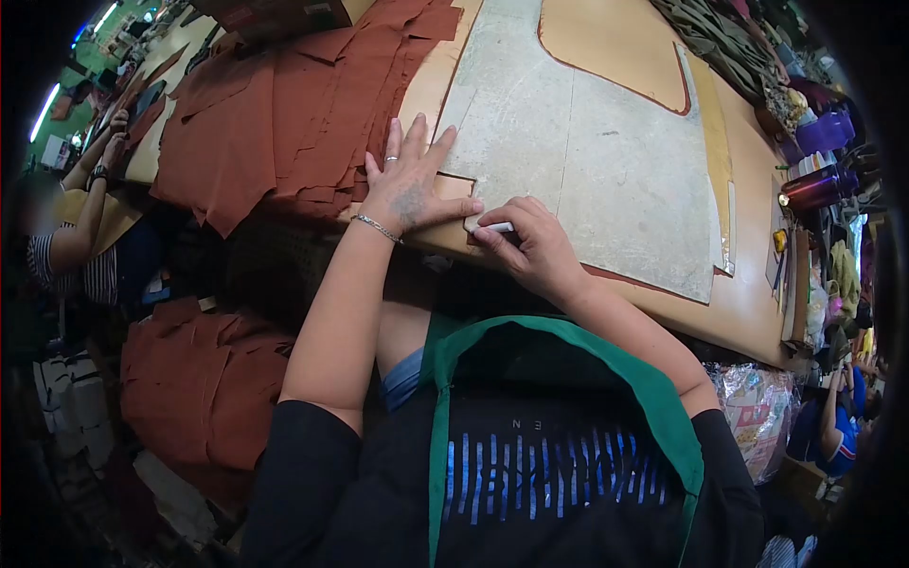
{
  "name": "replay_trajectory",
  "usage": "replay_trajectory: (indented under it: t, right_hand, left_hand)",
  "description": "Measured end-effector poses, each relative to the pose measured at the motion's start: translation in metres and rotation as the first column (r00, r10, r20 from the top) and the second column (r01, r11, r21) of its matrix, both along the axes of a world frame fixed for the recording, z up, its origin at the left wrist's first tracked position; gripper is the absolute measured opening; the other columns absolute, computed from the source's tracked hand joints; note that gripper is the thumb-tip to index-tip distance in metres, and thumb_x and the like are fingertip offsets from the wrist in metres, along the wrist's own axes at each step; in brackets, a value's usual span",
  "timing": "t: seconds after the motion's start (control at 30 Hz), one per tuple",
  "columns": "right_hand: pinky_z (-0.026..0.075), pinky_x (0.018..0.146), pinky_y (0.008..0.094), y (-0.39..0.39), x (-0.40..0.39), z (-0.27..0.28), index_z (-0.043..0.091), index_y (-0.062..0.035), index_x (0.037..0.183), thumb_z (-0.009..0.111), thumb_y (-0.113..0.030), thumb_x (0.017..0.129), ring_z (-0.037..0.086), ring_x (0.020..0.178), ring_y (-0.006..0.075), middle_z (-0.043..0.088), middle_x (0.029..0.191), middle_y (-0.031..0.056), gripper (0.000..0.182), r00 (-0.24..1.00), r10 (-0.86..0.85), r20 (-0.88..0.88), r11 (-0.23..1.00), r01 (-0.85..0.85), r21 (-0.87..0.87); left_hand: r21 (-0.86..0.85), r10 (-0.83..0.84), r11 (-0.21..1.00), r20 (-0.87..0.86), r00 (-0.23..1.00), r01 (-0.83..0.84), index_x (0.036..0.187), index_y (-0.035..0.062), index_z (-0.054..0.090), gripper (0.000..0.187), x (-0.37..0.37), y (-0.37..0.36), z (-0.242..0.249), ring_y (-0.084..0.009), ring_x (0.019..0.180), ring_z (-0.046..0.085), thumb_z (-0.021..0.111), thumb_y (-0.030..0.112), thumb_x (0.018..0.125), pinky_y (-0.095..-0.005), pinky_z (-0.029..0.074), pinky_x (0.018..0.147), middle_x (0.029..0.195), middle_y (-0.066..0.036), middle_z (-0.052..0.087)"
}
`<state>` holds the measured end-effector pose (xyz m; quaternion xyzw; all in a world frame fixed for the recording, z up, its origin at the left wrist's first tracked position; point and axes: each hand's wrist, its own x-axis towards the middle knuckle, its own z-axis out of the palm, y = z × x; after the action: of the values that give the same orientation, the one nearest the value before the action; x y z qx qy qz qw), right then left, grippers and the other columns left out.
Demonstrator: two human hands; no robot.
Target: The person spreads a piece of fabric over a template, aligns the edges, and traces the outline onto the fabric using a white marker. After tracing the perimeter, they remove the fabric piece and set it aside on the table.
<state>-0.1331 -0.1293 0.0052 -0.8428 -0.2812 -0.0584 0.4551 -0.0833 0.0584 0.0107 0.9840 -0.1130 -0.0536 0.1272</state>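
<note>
A large grey pattern sheet (pixel 615 161) lies on the tan table (pixel 757 275), with thin edges of red-brown fabric showing from under its border. My left hand (pixel 412 185) rests flat with fingers spread, its thumb at the notched left corner of the sheet and its fingertips near the sheet's left edge. Between the thumb and fingers of my right hand (pixel 530 237) is a small white piece of chalk (pixel 498 227), held at that same corner. The chalk's tip is hidden by my fingers.
Stacked red-brown fabric pieces (pixel 322 114) lie left of the sheet, below a cardboard box (pixel 275 14). More fabric (pixel 199 379) is piled lower left. Right of the sheet stands a dark purple cup (pixel 819 187). Another person's arms (pixel 95 189) show at far left.
</note>
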Motion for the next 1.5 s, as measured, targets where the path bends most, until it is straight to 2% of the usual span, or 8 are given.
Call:
replay_trajectory:
  t: [0.13,0.33,0.6,0.8,1.0,1.3,1.4,1.5]
  right_hand:
    - [0.042,0.065,0.0356,0.000,-0.002,0.000,0.059,-0.0058,0.080,0.062,-0.019,0.078,0.051,0.070,0.0263,0.053,0.073,0.0088,0.014,0.999,-0.018,0.044,0.999,0.019,-0.032]
    - [0.042,0.066,0.0306,-0.029,-0.001,0.010,0.057,-0.0030,0.085,0.056,-0.017,0.084,0.052,0.073,0.0231,0.053,0.076,0.0110,0.014,0.904,-0.134,-0.406,0.935,0.251,0.250]
    - [0.042,0.075,0.0362,-0.031,0.014,0.021,0.053,-0.0023,0.094,0.055,-0.014,0.080,0.051,0.081,0.0334,0.052,0.083,0.0148,0.018,0.998,0.065,0.013,0.973,-0.060,-0.222]
    - [0.045,0.070,0.0350,-0.023,0.017,0.017,0.051,-0.0026,0.084,0.059,-0.017,0.074,0.052,0.076,0.0284,0.051,0.077,0.0117,0.019,0.936,0.245,0.254,0.887,-0.110,-0.449]
    - [0.047,0.056,0.0302,-0.021,0.017,0.008,0.050,-0.0060,0.071,0.057,-0.020,0.065,0.053,0.066,0.0210,0.052,0.066,0.0060,0.017,0.799,0.326,0.505,0.890,-0.079,-0.449]
    - [0.046,0.054,0.0302,-0.021,0.016,0.006,0.049,-0.0067,0.064,0.062,-0.030,0.071,0.052,0.064,0.0207,0.050,0.063,0.0054,0.027,0.784,0.328,0.527,0.901,-0.092,-0.425]
    - [0.046,0.061,0.0324,-0.023,0.013,0.002,0.051,-0.0054,0.065,0.061,-0.027,0.073,0.051,0.068,0.0237,0.051,0.068,0.0077,0.026,0.835,0.317,0.451,0.901,-0.116,-0.418]
    - [0.043,0.065,0.0342,-0.022,0.008,0.003,0.054,-0.0021,0.079,0.058,-0.011,0.076,0.051,0.073,0.0256,0.052,0.077,0.0100,0.011,0.929,0.185,0.321,0.981,-0.156,-0.114]
  left_hand:
    - [-0.033,0.016,0.999,0.032,0.999,-0.015,0.135,0.0209,0.030,0.099,-0.003,-0.004,0.000,-0.0366,0.133,-0.001,0.064,0.067,0.054,-0.0682,0.007,0.095,0.144,-0.016,0.010]
    - [-0.314,0.018,0.948,0.224,0.974,0.054,0.104,0.0119,0.054,0.054,-0.053,-0.015,0.006,-0.0306,0.113,0.035,0.074,0.035,0.060,-0.0507,0.033,0.089,0.116,-0.011,0.040]
    - [-0.319,0.233,0.938,0.290,0.928,-0.136,0.094,0.0108,0.053,0.038,-0.077,-0.031,-0.001,-0.0277,0.102,0.041,0.071,0.023,0.063,-0.0421,0.038,0.082,0.103,-0.008,0.044]
    - [-0.350,0.219,0.932,0.322,0.921,-0.099,0.093,0.0095,0.053,0.033,-0.077,-0.030,-0.006,-0.0291,0.098,0.045,0.069,0.017,0.064,-0.0392,0.039,0.081,0.099,-0.010,0.048]
    - [-0.399,0.194,0.916,0.362,0.912,-0.037,0.088,0.0107,0.054,0.027,-0.082,-0.018,-0.020,-0.0283,0.100,0.042,0.067,0.019,0.065,-0.0405,0.037,0.082,0.099,-0.008,0.046]
    - [-0.332,0.280,0.931,0.395,0.875,-0.149,0.087,0.0101,0.059,0.027,-0.081,-0.031,-0.006,-0.0314,0.106,0.040,0.071,0.022,0.066,-0.0406,0.036,0.087,0.111,-0.011,0.044]
    - [-0.321,0.127,0.947,0.452,0.883,0.028,0.087,0.0114,0.065,0.021,-0.081,-0.022,-0.008,-0.0320,0.111,0.039,0.069,0.018,0.068,-0.0405,0.034,0.091,0.114,-0.010,0.046]
    - [-0.333,0.063,0.938,0.445,0.893,0.100,0.085,0.0196,0.069,0.017,-0.078,-0.015,-0.013,-0.0317,0.117,0.034,0.068,0.019,0.069,-0.0411,0.031,0.094,0.115,-0.007,0.049]
